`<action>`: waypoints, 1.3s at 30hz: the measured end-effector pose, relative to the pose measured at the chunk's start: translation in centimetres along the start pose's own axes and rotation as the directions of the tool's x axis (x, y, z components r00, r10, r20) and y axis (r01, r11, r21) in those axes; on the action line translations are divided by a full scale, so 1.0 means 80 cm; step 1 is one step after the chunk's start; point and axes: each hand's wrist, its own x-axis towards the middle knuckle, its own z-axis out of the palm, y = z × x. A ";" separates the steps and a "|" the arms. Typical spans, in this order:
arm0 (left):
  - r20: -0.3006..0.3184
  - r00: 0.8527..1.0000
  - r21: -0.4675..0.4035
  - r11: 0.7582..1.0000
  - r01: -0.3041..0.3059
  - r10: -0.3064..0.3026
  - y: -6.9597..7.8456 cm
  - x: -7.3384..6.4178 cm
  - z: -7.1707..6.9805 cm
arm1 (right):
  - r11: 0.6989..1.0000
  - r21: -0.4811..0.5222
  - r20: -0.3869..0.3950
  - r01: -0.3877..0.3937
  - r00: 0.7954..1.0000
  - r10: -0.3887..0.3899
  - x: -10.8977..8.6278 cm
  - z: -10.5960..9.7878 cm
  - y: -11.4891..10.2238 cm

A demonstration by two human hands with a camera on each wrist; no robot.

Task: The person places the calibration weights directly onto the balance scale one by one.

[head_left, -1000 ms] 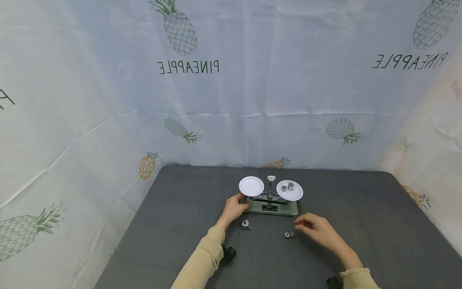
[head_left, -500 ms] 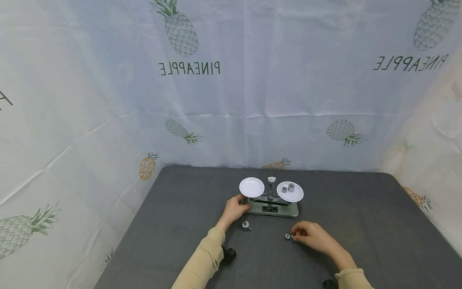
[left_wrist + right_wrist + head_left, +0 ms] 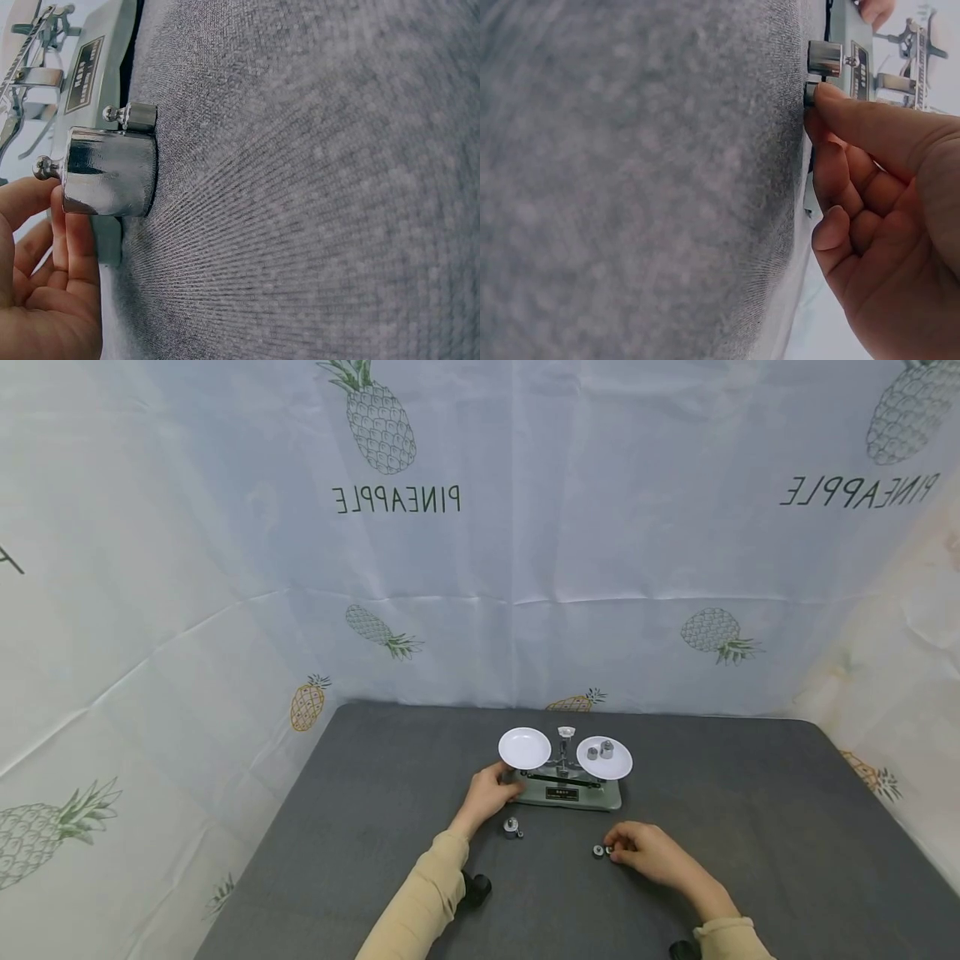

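Note:
A green-based balance scale with two white pans stands on the dark table. My left hand grips the left end of its base; in the left wrist view the fingers are partly behind a large metal weight. A small weight stands beside that one. My right hand is low over the table in front of the scale. Its thumb and forefinger pinch a small metal weight, mostly hidden by the fingertips. Right beside it stands a bigger weight.
Two weights sit on the right pan. The left pan bears nothing visible. A pineapple-print curtain hangs behind the table.
My right hand has come down and to the left, and its fingertips now pinch the small weight. The left hand has stayed at the scale's base.

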 end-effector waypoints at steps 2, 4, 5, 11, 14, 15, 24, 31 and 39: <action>0.000 1.000 0.005 1.000 -0.002 0.002 0.000 0.000 0.001 | 1.000 -0.008 0.005 0.000 1.000 0.000 0.000 0.000 -0.001; 0.001 1.000 0.005 1.000 0.004 -0.004 0.000 0.000 0.001 | 1.000 -0.018 0.011 0.002 1.000 -0.002 -0.001 0.000 -0.001; 0.001 1.000 0.007 1.000 0.009 -0.009 0.000 0.001 0.001 | 1.000 -0.022 0.013 0.000 1.000 0.000 -0.001 0.000 0.000; -0.003 1.000 0.015 1.000 0.017 -0.017 0.000 0.002 0.001 | 0.999 -0.039 -0.007 -0.004 1.000 0.004 0.000 -0.004 0.001; -0.004 1.000 0.010 1.000 0.010 -0.010 0.001 0.002 0.001 | 0.999 -0.048 -0.026 0.004 1.000 -0.005 -0.001 -0.009 -0.003; -0.004 1.000 0.006 1.000 0.010 -0.010 0.001 0.002 0.001 | 0.999 -0.053 -0.035 0.006 0.999 -0.008 -0.001 -0.011 -0.005; -0.008 1.000 0.016 1.000 0.009 -0.009 0.001 0.001 0.000 | 0.992 -0.119 -0.168 0.039 0.984 -0.058 0.002 -0.029 -0.019; -0.011 1.000 0.004 1.000 -0.003 0.003 0.001 -0.001 0.001 | 0.990 -0.144 -0.246 0.005 0.968 -0.041 0.007 -0.038 -0.033; -0.010 1.000 0.003 1.000 0.004 -0.004 0.002 -0.001 0.000 | 0.982 -0.185 -0.367 0.024 0.926 -0.092 0.022 -0.048 -0.047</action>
